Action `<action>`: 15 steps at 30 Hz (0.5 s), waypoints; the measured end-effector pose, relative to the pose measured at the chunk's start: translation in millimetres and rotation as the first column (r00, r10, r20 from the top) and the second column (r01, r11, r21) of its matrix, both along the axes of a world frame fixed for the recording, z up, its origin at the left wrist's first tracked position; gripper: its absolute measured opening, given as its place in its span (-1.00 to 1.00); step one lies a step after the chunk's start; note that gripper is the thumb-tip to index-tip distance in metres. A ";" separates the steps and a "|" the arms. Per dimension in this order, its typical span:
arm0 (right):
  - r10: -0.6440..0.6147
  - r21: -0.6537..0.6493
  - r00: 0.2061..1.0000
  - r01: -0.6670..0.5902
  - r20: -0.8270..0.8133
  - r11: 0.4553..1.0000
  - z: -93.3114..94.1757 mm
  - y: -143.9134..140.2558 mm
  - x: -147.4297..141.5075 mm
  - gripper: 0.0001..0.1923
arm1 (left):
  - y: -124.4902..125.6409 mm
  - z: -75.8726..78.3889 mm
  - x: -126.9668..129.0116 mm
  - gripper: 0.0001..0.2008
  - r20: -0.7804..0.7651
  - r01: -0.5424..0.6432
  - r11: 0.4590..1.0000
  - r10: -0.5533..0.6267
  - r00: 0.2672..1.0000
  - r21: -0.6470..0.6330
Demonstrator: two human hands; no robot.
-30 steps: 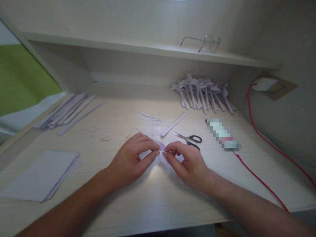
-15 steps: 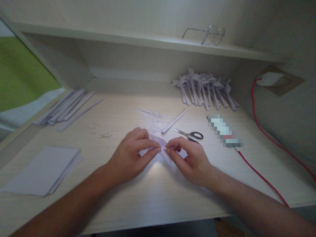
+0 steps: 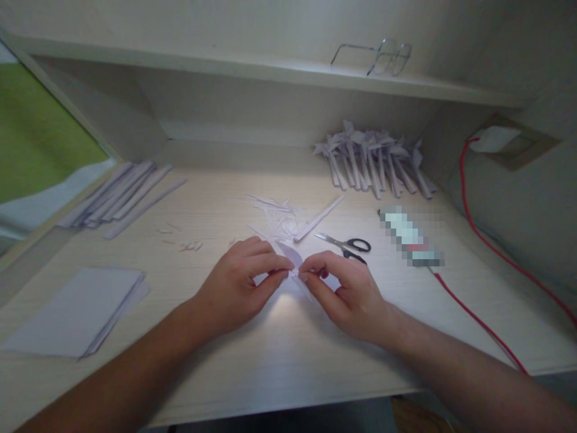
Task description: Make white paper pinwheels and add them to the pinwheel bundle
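Your left hand (image 3: 238,288) and right hand (image 3: 349,291) are both pinched shut on the small paper piece (image 3: 292,257) at bench (image 3: 288,355) center. Keep fingertips tight together, crease slowly. Scissors (image 3: 349,246) sit at 1 o'clock, scraps (image 3: 274,213) at 12.

No sleeves are worn — both forearms are seen bare up to the frame's edge. The left hand (image 3: 234,288) and right hand (image 3: 349,294) are ungloved; no rings or watch can be made out.
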State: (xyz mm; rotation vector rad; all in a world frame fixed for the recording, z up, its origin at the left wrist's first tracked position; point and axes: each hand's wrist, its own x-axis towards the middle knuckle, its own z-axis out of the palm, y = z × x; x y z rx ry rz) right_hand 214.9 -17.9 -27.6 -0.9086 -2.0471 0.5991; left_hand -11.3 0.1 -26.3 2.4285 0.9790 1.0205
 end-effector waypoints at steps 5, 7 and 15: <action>0.008 0.004 1.000 -0.008 0.006 1.000 0.6 -1.0 -0.1 -0.89 | 0.3 0.2 -0.2 -0.88 -0.007 -0.002 1.000 0.002 1.000 0.020; 0.020 0.001 1.000 -0.020 0.010 1.000 0.5 -1.1 -0.5 -0.88 | 0.1 0.6 0.1 -0.87 0.000 0.005 1.000 -0.005 1.000 0.031; -0.003 0.013 1.000 0.003 -0.002 1.000 2.3 -2.1 -1.6 -0.88 | -0.7 -0.1 0.3 -0.89 0.030 -0.001 1.000 0.001 1.000 0.012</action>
